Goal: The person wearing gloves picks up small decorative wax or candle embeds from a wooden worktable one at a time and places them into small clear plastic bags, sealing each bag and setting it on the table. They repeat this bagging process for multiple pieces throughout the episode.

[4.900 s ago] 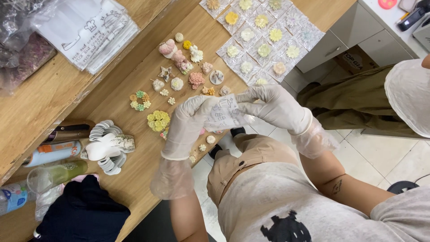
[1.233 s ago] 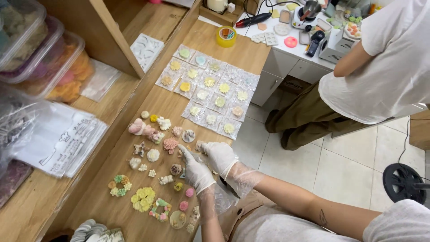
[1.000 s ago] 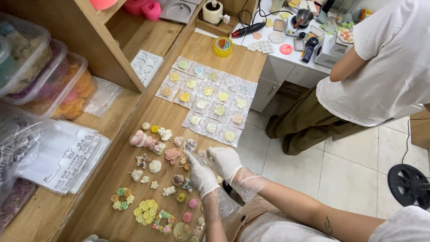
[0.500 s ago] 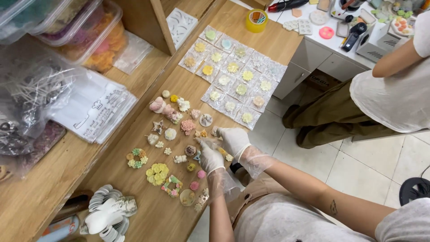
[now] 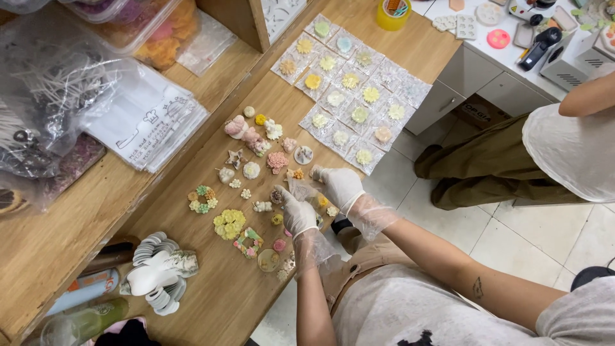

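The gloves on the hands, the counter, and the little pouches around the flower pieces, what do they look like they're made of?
Gloves on the left hand and right hand: thin translucent plastic, loose and crinkled. Counter: wood or wood-look laminate with visible grain, matte. Pouches: clear glossy film, probably cellophane, glinting at the edges.

Pale square floor tiles [image 5: 506, 240] run beneath me, light even, no hard shadows. Long wooden worktop [image 5: 211, 301] crosses on a diagonal, with a raised wooden shelf [image 5: 57, 237] along its far side. Beyond the end stands a white cabinet [image 5: 477, 74] with drawers, its top cluttered. Another person [image 5: 512, 160] stands just beside it.
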